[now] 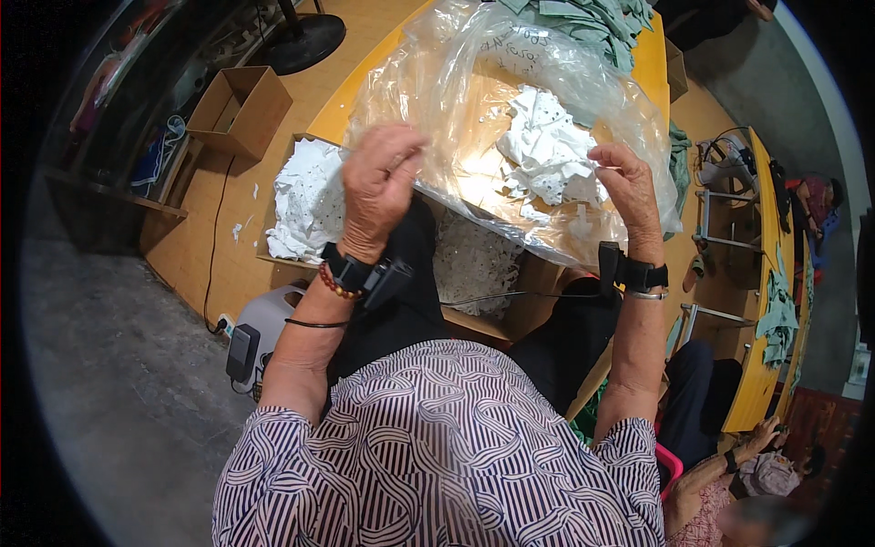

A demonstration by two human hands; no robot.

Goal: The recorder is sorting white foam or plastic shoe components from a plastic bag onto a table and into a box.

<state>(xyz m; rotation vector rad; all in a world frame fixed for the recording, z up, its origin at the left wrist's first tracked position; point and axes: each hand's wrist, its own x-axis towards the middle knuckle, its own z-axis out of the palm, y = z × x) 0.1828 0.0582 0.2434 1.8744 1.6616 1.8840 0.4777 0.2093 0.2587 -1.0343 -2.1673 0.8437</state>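
A large clear plastic bag [474, 109] is held up over the yellow table [351, 96]. My left hand [378, 187] is closed on the bag's near left edge. Pinching the near right edge is my right hand [629, 196]. White pieces of lace-like fabric [547, 150] lie bunched inside the bag, toward its right side. Both wrists wear black bands with small devices; a bead bracelet sits on the left wrist.
A cardboard box holding white fabric [305, 201] stands below the table at left. An open, smaller cardboard box [241, 109] sits on the floor farther left. Green cloth pieces [592, 23] are piled at the table's far end. Another person [747, 474] sits at lower right.
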